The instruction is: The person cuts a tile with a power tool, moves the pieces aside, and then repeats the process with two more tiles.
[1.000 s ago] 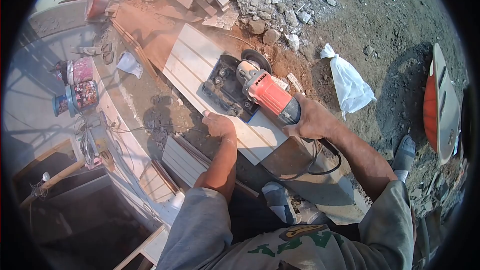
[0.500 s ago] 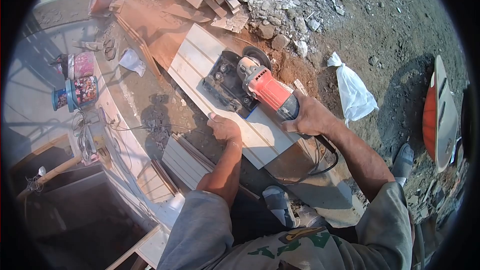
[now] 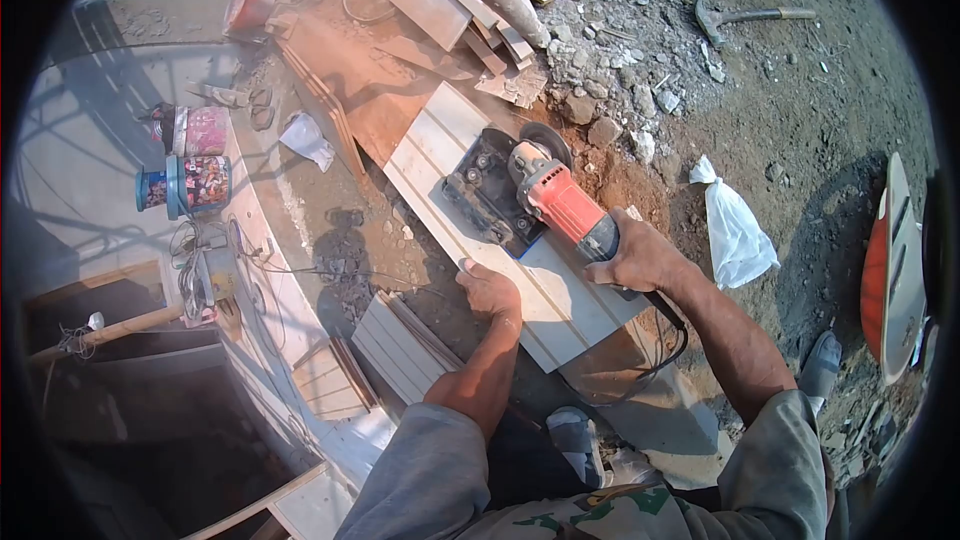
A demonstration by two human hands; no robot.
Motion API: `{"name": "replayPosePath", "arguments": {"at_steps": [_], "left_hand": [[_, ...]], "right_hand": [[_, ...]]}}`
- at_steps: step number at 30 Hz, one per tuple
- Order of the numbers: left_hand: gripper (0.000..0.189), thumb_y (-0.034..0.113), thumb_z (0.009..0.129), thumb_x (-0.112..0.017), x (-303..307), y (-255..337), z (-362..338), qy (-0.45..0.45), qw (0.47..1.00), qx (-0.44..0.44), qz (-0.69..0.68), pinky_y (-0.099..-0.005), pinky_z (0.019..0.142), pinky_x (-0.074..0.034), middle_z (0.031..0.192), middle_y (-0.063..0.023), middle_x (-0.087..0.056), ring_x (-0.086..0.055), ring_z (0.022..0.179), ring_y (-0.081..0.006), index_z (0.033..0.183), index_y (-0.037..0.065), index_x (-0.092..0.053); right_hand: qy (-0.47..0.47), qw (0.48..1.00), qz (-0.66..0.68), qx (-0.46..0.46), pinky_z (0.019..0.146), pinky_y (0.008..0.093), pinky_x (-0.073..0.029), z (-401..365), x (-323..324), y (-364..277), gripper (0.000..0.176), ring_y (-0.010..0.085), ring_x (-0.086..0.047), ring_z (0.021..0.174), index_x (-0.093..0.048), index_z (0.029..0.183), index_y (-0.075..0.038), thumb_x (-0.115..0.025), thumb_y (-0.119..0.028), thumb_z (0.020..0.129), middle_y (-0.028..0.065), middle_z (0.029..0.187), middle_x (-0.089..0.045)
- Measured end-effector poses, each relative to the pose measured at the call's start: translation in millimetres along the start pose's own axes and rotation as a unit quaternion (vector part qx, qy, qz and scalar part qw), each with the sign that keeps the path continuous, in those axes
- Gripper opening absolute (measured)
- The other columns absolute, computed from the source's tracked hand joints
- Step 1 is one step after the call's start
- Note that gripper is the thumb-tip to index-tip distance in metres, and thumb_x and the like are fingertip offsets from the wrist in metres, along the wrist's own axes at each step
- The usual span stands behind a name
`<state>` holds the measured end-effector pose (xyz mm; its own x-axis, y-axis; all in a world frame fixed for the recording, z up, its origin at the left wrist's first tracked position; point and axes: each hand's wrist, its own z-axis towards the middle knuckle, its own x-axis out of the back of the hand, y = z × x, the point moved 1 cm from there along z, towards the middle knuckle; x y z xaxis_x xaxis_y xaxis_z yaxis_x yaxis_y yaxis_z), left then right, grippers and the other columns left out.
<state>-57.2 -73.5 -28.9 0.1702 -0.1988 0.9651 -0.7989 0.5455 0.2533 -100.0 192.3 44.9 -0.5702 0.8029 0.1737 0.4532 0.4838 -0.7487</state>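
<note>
My right hand [image 3: 645, 258] is wrapped round the rear body of a red angle grinder [image 3: 568, 208], whose cord trails below the wrist. The grinder's disc [image 3: 548, 143] stands at the far right edge of a long grooved tile [image 3: 428, 152]. Beside the grinder, a dusty black base plate [image 3: 478, 198] with bolts and a blue rim lies on the tile. My left hand [image 3: 490, 292] grips the tile's near left edge, thumb on top and fingers partly hidden. A block [image 3: 625, 340] lies beneath the tile's near end.
Stacked grooved tiles [image 3: 395, 340] lie left of my feet. Tile offcuts [image 3: 430, 8] and rubble [image 3: 600, 70] are ahead. A hammer [image 3: 755, 15], a white bag [image 3: 735, 230] and a red-and-grey pan [image 3: 890, 270] lie to the right. Buckets [image 3: 205, 185] and cables [image 3: 190, 260] are at left.
The camera view has swung, so the whole scene sits lower and further right. Both hands keep their holds, and the grinder stays at about the same place on the tile.
</note>
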Motion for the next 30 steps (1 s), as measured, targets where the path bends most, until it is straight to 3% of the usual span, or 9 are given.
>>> {"name": "replayPosePath", "arguments": {"at_steps": [3, 9, 15, 17, 19, 21, 24, 26, 30], "left_hand": [[0.050, 0.044, 0.102, -0.031, -5, -4, 5, -0.005, 1.000, 0.025, -0.014, -0.0540, 0.081, -0.050, 0.096, -0.0283, -0.066, -0.064, 0.091, -0.0473, 0.113, -0.001, -0.048], [0.051, 0.045, 0.101, -0.030, 8, 10, -1, -0.011, 0.999, 0.037, -0.009, -0.0539, 0.082, -0.049, 0.100, -0.0288, -0.066, -0.064, 0.093, -0.0468, 0.111, -0.001, -0.050], [0.050, 0.044, 0.101, -0.032, 0, 1, 4, 0.005, 0.999, 0.041, -0.004, -0.0525, 0.083, -0.049, 0.103, -0.0275, -0.065, -0.064, 0.095, -0.0453, 0.110, -0.001, -0.051], [0.049, 0.043, 0.101, -0.032, -1, 5, 2, 0.003, 0.999, 0.043, -0.011, -0.0519, 0.084, -0.049, 0.102, -0.0279, -0.065, -0.064, 0.096, -0.0450, 0.110, -0.001, -0.050], [0.048, 0.044, 0.102, -0.032, -4, -1, 3, 0.028, 0.999, 0.021, -0.019, -0.0527, 0.080, -0.050, 0.095, -0.0286, -0.065, -0.064, 0.091, -0.0462, 0.107, 0.000, -0.050], [0.047, 0.045, 0.102, -0.032, -13, -8, 3, 0.048, 0.998, -0.006, -0.027, -0.0536, 0.077, -0.051, 0.089, -0.0295, -0.066, -0.064, 0.086, -0.0477, 0.104, 0.001, -0.050], [0.051, 0.043, 0.103, -0.030, -1, 2, 1, 0.010, 1.000, 0.012, -0.014, -0.0510, 0.079, -0.050, 0.098, -0.0297, -0.064, -0.064, 0.091, -0.0454, 0.107, -0.004, -0.049], [0.051, 0.043, 0.103, -0.030, -4, -1, 3, 0.008, 1.000, 0.006, -0.011, -0.0510, 0.078, -0.051, 0.096, -0.0297, -0.064, -0.064, 0.091, -0.0454, 0.107, -0.004, -0.049], [0.052, 0.044, 0.103, -0.030, -6, -2, 4, 0.016, 1.000, 0.006, -0.017, -0.0514, 0.078, -0.051, 0.095, -0.0299, -0.064, -0.064, 0.090, -0.0455, 0.106, -0.005, -0.048]], "right_hand": [[0.054, 0.996, -0.012, 0.064, 0.079, 0.0389, -0.053, 9, -5, 6, 0.073, 0.0306, -0.066, 0.084, -0.049, 0.116, 0.006, -0.082, -0.033, 0.063, 0.0204, 0.091, -0.066], [-0.007, 0.998, 0.070, 0.002, 0.070, 0.0371, -0.054, 12, 5, -13, 0.073, 0.0275, -0.067, 0.071, -0.049, 0.116, 0.006, -0.083, -0.029, 0.063, 0.0161, 0.083, -0.066], [0.003, 0.999, 0.039, 0.000, 0.074, 0.0389, -0.053, 20, 9, -31, 0.063, 0.0311, -0.069, 0.082, -0.051, 0.112, 0.004, -0.082, -0.027, 0.066, 0.0207, 0.086, -0.068], [0.050, 0.998, 0.007, 0.047, 0.076, 0.0397, -0.053, 35, 0, -14, 0.065, 0.0338, -0.068, 0.087, -0.051, 0.114, 0.004, -0.081, -0.028, 0.066, 0.0227, 0.089, -0.068], [0.011, 0.999, 0.035, 0.035, 0.079, 0.0411, -0.053, 36, 3, -21, 0.068, 0.0359, -0.068, 0.091, -0.051, 0.116, 0.005, -0.081, -0.028, 0.065, 0.0245, 0.092, -0.067], [0.023, 0.999, 0.035, 0.035, 0.075, 0.0366, -0.052, 47, -2, -13, 0.074, 0.0268, -0.065, 0.081, -0.049, 0.119, 0.005, -0.082, -0.031, 0.064, 0.0174, 0.087, -0.065], [0.001, 0.999, 0.034, 0.005, 0.074, 0.0364, -0.052, 42, 5, -26, 0.074, 0.0265, -0.065, 0.081, -0.049, 0.119, 0.005, -0.081, -0.033, 0.064, 0.0179, 0.088, -0.065], [0.020, 0.999, 0.006, 0.046, 0.081, 0.0416, -0.052, 45, 4, -28, 0.068, 0.0368, -0.067, 0.094, -0.050, 0.115, 0.005, -0.078, -0.034, 0.067, 0.0255, 0.095, -0.067], [0.015, 0.999, 0.001, 0.033, 0.082, 0.0414, -0.052, 48, 6, -35, 0.068, 0.0365, -0.066, 0.095, -0.050, 0.115, 0.004, -0.078, -0.034, 0.066, 0.0252, 0.097, -0.067]]}}
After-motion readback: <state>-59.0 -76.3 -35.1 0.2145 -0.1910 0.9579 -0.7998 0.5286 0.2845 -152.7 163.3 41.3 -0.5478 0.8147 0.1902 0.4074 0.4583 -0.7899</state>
